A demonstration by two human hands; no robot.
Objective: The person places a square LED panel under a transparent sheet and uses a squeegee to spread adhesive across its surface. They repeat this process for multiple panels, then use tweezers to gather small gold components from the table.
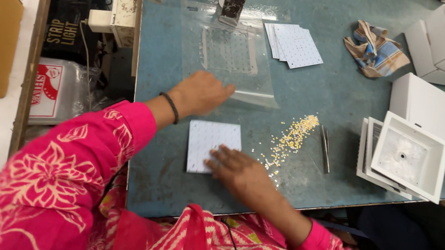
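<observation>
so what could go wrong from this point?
The loose pile of tiny yellow parts lies right beside the right hand; a sweep of the wrist could scatter them toward the table edge. The white board is pinned only at its corner, so it might slide. The left hand on the clear plastic sheet could drag it.

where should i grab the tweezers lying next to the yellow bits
Judging by their pose, take the tweezers at mid-shaft from above, pinching across the two thin arms. They lie flat on the blue table, so only the top and sides are free; the right hand is nearest.
</observation>
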